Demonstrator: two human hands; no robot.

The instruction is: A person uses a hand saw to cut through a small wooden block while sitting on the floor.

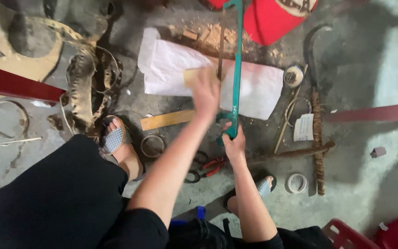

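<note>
On the concrete floor (383, 87), seen from above, a person sits with black-clothed legs (47, 198) filling the seven o'clock corner and a sandalled foot (116, 140) set out ahead. At twelve o'clock a red plastic container (272, 18) stands partly out of view; what it holds cannot be told. A white sheet (259, 90) lies spread at the centre, with sawdust (215, 34) scattered just beyond it. A tangle of bark strips and coiled cane (86, 87) sits at ten o'clock. A dark curved blade on a wrapped rod (318, 133) runs along three o'clock.

Over the sheet stands a teal-framed hand saw (237, 69), upright, its frame running from twelve o'clock down to the centre. The right hand (234, 145) grips its handle at the low end, fingers closed tight around it. The left hand (206, 90), blurred, presses a small pale wood block (190, 76) just beside the saw blade at nine o'clock of it; its fingers are wrapped over the block's near end, touching the blade's side or very near it, which of the two cannot be told.

A flat wooden slat (164, 120) lies just below the sheet. Red-handled pliers (208, 168) rest between the forearms. Two small tape rolls (296, 183) lie at four and two o'clock.
</note>
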